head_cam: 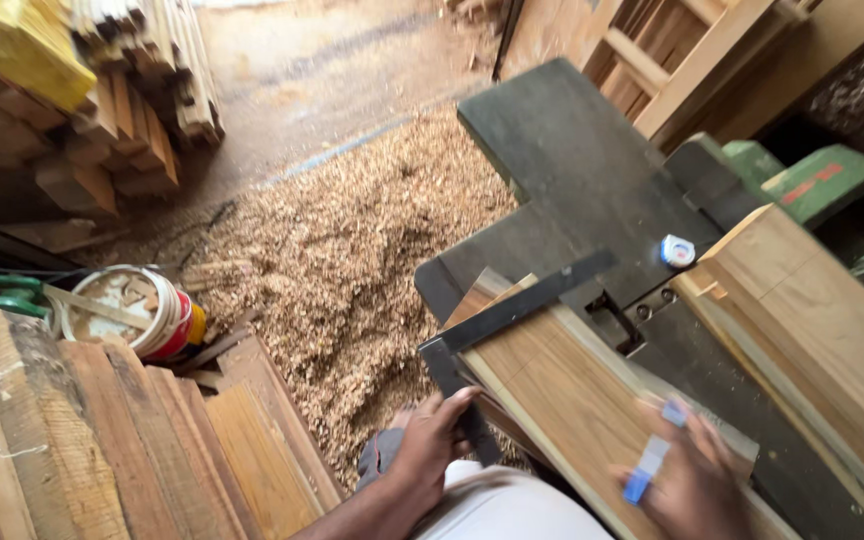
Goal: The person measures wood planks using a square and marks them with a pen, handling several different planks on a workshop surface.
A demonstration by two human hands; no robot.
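Here, nearest the camera, the left hand (pixel 434 440) has its fingers curled together around the short leg of a dark metal L-shaped try square (pixel 512 315), pressing it against the near edge of a flat, pale-brown wooden board (pixel 572 400). The square's long blade lies across the board's far end. The right hand (pixel 692 480), blurred, rests on the board with fingers closed around a slim blue and white pen-like marker (pixel 649 466); how tightly they close cannot be told.

The board lies on the dark, smooth steel table (pixel 572 170) of a woodworking machine. Just beyond the square, a small round white and blue tape measure (pixel 678 251) sits on that table, beside a thick light wooden block (pixel 822 320).

To the left, rough reddish planks (pixel 102 440) lean side by side. Behind them stands 1 round red and white bucket (pixel 137 310) with a crusted rim. Curly pale wood shavings (pixel 352 250) cover the floor. Farther off, sawn timber offcuts (pixel 102 110) are stacked, with a yellow sheet draped over them.
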